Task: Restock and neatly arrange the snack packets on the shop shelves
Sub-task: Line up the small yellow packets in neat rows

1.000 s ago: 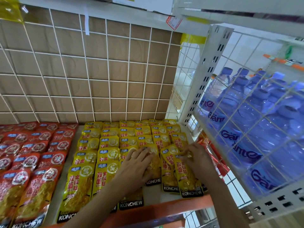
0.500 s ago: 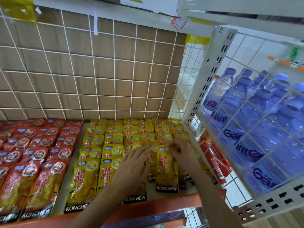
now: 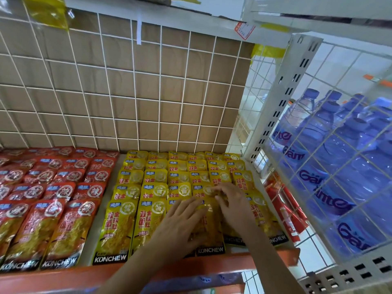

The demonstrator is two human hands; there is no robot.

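Yellow KONCHEW snack packets (image 3: 154, 177) lie in overlapping rows on the right half of the shelf, with red KONCHEW packets (image 3: 53, 187) in rows to their left. My left hand (image 3: 182, 221) lies flat with straight fingers on the front packets of the third yellow row. Beside it, my right hand (image 3: 233, 204) pinches the top edge of one yellow packet (image 3: 210, 234) that lies at the front of the fourth row. Both hands hide much of that packet.
The shelf has an orange front lip (image 3: 63, 274) and a white wire grid (image 3: 127, 92) over a brown back panel. To the right, a white slotted upright (image 3: 282, 98) and wire side panel enclose blue water bottles (image 3: 318, 145). Red packets (image 3: 284, 209) lie between the two shelves.
My right hand has moved left from the rightmost row with a yellow packet and laid it in the fourth row. My left hand has stayed flat on the packets beside it.
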